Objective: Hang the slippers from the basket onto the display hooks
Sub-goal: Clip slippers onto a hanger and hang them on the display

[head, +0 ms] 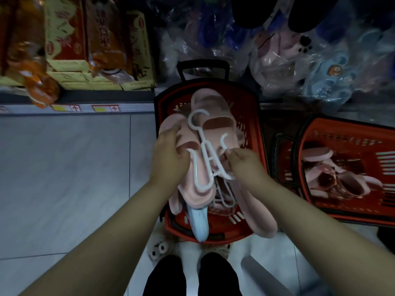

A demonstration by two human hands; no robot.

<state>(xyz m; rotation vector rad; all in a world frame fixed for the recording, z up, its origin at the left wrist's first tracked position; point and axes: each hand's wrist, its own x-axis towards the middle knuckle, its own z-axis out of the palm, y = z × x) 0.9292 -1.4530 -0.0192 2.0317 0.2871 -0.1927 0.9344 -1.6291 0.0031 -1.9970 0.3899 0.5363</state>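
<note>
Orange boxes [64,39] fill the shelf far left of the left hand [168,155], whose fingers curl round a pink slipper [185,133]. Between the hands lies a white hanger [206,150]; the right hand [245,165] pinches one of its hooks. Beneath both hands sits a red basket [252,124]. Right of the right hand, a second basket [342,129] holds more slippers [333,174].

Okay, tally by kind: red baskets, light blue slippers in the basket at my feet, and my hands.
Red baskets: 2, near basket and right basket
Light blue slipper in near basket: 1
Hands: 2, left hand gripping pink slipper, right hand pinching white hanger
Total: 5
</note>
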